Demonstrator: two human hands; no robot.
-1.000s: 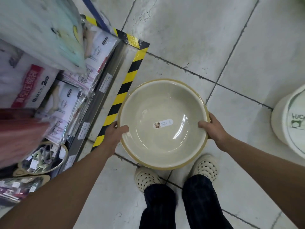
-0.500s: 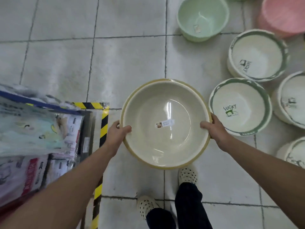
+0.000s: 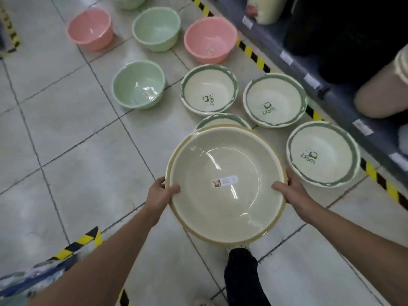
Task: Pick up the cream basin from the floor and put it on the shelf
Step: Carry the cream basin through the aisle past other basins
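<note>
In the head view, the person is holding the wide, shallow cream plastic basin with a tan rim (image 3: 226,184) clear of the pale tiled floor (image 3: 72,151), so the pick-up half of the task is looking done. The left hand (image 3: 160,192) is gripping the basin's left rim, thumb hooked over the inside edge, and the right hand (image 3: 288,189) is doing the same on the opposite rim; each grip is clenched on the basin, and the basin is sitting roughly level between them, above the person's dark trouser leg (image 3: 241,277). A small white label (image 3: 224,181) is showing on the basin's inner bottom. What is left is the placing: the dark metal shelf with white price tags along its edge (image 3: 344,102) is running along the right side of the view, behind a strip of yellow-and-black hazard tape (image 3: 254,54), and the basin is not yet over it or touching it. On the floor between basin and shelf, several cream basins with green wavy rims (image 3: 323,153) are lying upright (one is partly hidden behind the held basin's far edge), and farther off pink plastic basins (image 3: 209,39) and mint green basins (image 3: 139,85) are standing apart. My judgement is that the task is about halfway along, with the carry to the shelf and the setting-down remaining.
</note>
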